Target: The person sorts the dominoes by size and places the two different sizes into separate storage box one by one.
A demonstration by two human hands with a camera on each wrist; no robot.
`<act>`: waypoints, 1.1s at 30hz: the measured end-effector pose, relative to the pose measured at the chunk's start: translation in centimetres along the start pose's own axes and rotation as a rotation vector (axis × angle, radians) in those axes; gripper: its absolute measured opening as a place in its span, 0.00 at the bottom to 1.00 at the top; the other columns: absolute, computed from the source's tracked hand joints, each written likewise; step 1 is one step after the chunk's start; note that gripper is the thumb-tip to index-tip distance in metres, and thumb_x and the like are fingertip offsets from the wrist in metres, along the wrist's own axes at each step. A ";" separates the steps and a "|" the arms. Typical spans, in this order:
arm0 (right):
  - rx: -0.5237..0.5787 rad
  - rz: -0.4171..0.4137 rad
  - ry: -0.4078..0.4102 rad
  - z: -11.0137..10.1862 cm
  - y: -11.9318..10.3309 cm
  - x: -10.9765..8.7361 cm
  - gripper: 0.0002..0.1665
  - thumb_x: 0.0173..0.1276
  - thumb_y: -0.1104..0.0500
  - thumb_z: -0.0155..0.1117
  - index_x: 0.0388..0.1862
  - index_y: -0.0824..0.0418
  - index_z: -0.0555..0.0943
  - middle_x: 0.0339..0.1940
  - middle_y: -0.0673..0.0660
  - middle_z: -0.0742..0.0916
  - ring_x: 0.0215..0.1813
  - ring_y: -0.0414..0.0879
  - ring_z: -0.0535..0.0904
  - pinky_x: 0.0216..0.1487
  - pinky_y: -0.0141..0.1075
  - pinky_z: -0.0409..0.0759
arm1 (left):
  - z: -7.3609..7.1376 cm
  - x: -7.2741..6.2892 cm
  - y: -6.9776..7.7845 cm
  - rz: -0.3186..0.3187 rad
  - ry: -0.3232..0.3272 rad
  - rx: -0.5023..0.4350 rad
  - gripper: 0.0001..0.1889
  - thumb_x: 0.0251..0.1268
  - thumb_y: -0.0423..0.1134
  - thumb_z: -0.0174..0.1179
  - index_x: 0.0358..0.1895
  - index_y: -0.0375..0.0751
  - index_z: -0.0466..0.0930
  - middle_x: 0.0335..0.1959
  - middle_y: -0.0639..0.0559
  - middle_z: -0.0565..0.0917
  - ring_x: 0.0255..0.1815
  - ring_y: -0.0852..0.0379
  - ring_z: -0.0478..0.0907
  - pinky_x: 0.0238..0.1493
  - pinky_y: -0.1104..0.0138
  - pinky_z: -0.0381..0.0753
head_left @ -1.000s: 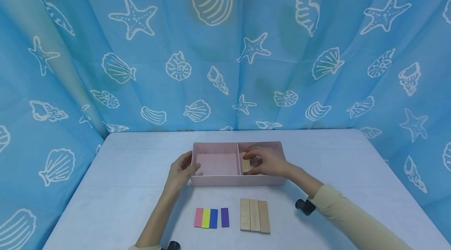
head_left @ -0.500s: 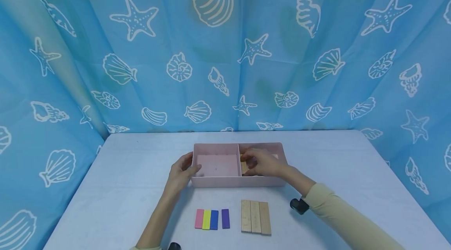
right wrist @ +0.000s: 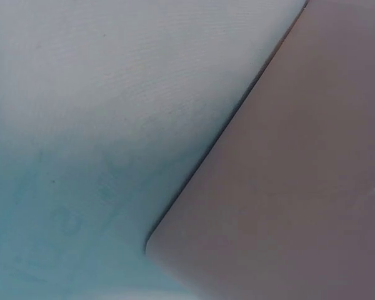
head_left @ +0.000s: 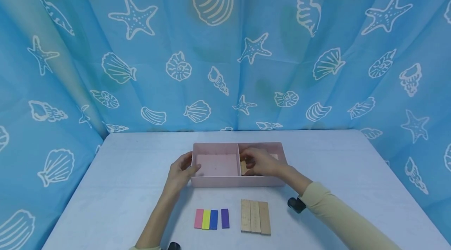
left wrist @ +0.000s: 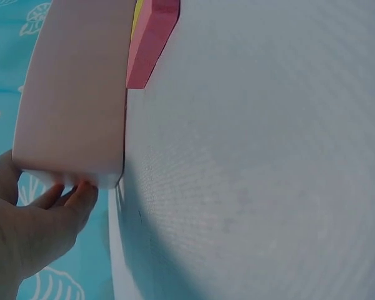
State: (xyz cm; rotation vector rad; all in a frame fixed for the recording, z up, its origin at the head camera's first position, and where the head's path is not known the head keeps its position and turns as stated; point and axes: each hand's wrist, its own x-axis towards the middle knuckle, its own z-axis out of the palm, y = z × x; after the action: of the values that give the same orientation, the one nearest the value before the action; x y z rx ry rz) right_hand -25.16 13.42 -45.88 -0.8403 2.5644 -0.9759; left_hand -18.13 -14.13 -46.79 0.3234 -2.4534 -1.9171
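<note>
From my head cam, the pink box (head_left: 215,182) sits on the white table (head_left: 334,164), long side toward the person, w/ a divider (head_left: 239,160) splitting it in two. L hand (head_left: 180,169) grips the box's L end wall: thumb over the rim on the inside, fingers outside. My L wrist cam shows those fingers at the end wall too. R hand (head_left: 262,162) is down in the R compt., fingers & thumb curled on a wood block (head_left: 243,168) right by the divider; the palm side's hidden from me. R wrist cam gives me just box wall & table, no fingers. Another pale wood piece (head_left: 274,156) shows past the R hand, same compt.

In front of the box I've got pink (head_left: 199,218), yellow (head_left: 206,219) & blue (head_left: 213,219) blocks side by side, purple block (head_left: 225,218) just apart on their R, then 3 wood strips (head_left: 255,216) in a row. Blue shell-print curtain (head_left: 225,46) behind.
</note>
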 end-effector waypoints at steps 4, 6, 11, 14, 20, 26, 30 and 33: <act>0.017 -0.007 -0.011 -0.1 -0.2 0.1 0.28 0.55 0.71 0.76 0.55 0.60 0.78 0.45 0.51 0.82 0.41 0.45 0.79 0.45 0.31 0.84 | 0.0 0.0 0.1 -0.001 -0.001 0.005 0.31 0.67 0.36 0.63 0.72 0.37 0.65 0.72 0.39 0.68 0.73 0.40 0.63 0.68 0.50 0.67; 0.017 -0.012 -0.015 -0.2 -0.3 0.1 0.28 0.55 0.70 0.76 0.55 0.60 0.78 0.44 0.50 0.81 0.40 0.45 0.79 0.43 0.31 0.83 | -0.1 0.0 0.1 0.003 -0.001 0.006 0.31 0.67 0.36 0.62 0.72 0.37 0.65 0.72 0.39 0.68 0.73 0.40 0.63 0.68 0.49 0.67; 0.004 -0.027 -0.019 -0.3 -0.4 0.2 0.29 0.55 0.70 0.76 0.56 0.61 0.78 0.44 0.51 0.81 0.39 0.45 0.78 0.41 0.31 0.83 | -0.1 0.0 0.0 0.002 0.004 0.007 0.31 0.67 0.36 0.62 0.72 0.37 0.65 0.72 0.39 0.68 0.73 0.40 0.63 0.68 0.50 0.68; -0.006 -0.032 -0.023 -0.3 -0.3 0.2 0.29 0.56 0.68 0.76 0.56 0.62 0.78 0.45 0.52 0.81 0.40 0.45 0.79 0.42 0.32 0.83 | -0.1 0.0 -0.1 -0.002 0.007 0.009 0.31 0.67 0.36 0.62 0.72 0.37 0.65 0.72 0.39 0.68 0.73 0.41 0.63 0.68 0.51 0.68; -0.039 -0.015 0.000 -0.2 -0.1 0.0 0.26 0.59 0.60 0.76 0.57 0.61 0.81 0.54 0.54 0.82 0.48 0.47 0.82 0.49 0.36 0.84 | 0.0 0.1 -0.3 -0.001 0.006 0.014 0.32 0.67 0.37 0.63 0.72 0.38 0.65 0.72 0.40 0.68 0.73 0.41 0.63 0.68 0.51 0.68; -0.031 -0.019 0.003 -0.4 -0.1 0.0 0.24 0.60 0.59 0.75 0.55 0.61 0.84 0.65 0.60 0.78 0.52 0.50 0.81 0.52 0.39 0.83 | -0.1 0.1 -0.3 0.016 0.001 0.011 0.31 0.67 0.36 0.62 0.72 0.37 0.65 0.72 0.38 0.68 0.73 0.40 0.63 0.68 0.50 0.67; -0.031 -0.029 0.007 -0.4 -0.1 -0.2 0.24 0.60 0.58 0.75 0.56 0.61 0.84 0.65 0.59 0.78 0.52 0.50 0.80 0.52 0.40 0.82 | -0.1 0.1 -0.3 0.023 -0.005 0.008 0.31 0.67 0.36 0.62 0.72 0.37 0.65 0.71 0.38 0.68 0.73 0.40 0.63 0.68 0.49 0.67; -0.030 -0.029 0.012 -0.6 -0.2 -0.4 0.25 0.60 0.57 0.75 0.57 0.61 0.83 0.64 0.58 0.79 0.50 0.48 0.80 0.51 0.39 0.82 | -0.1 0.1 -0.2 0.028 -0.005 0.007 0.31 0.67 0.36 0.62 0.72 0.37 0.66 0.71 0.38 0.68 0.73 0.40 0.63 0.68 0.50 0.68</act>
State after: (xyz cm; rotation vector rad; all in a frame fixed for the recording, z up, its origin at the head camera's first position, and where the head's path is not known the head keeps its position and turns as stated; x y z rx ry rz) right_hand -25.00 13.87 -45.23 -0.8843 2.5901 -0.9564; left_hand -18.17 -14.29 -46.99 0.2831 -2.4544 -1.9021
